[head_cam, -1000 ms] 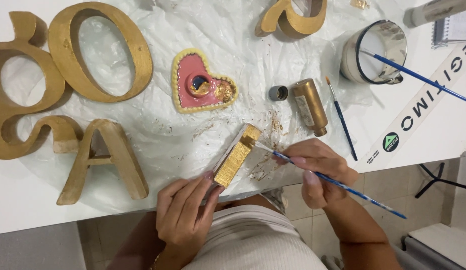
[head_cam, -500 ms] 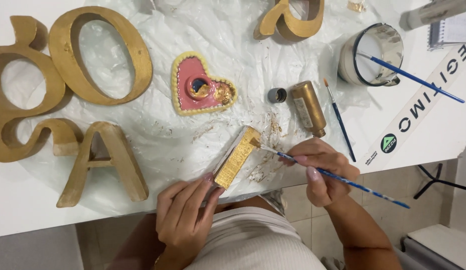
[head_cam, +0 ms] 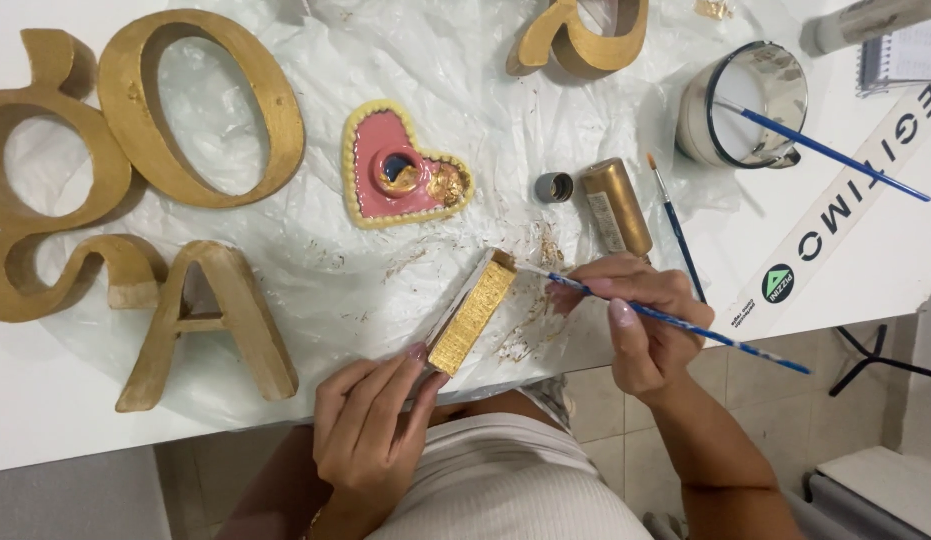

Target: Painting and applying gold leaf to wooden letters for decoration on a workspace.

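Hands at risk of smudging wet gold: left hand (head_cam: 370,425) grips gold-painted block (head_cam: 472,312), right hand (head_cam: 640,325) pinches blue brush (head_cam: 675,322) at its tip.

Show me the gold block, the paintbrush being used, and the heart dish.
gold block (head_cam: 472,315), head view, gold painted face.
paintbrush (head_cam: 685,325), head view, blue handle.
heart dish (head_cam: 380,140), head view, pink inside.

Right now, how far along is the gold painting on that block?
The block's upward face already looks fully gold. In hand: the left hand steadies its near end while the right hand puts the blue-handled brush to its far end. Left: the side turned left looks pale, unpainted. The gold letters O and A look coated.
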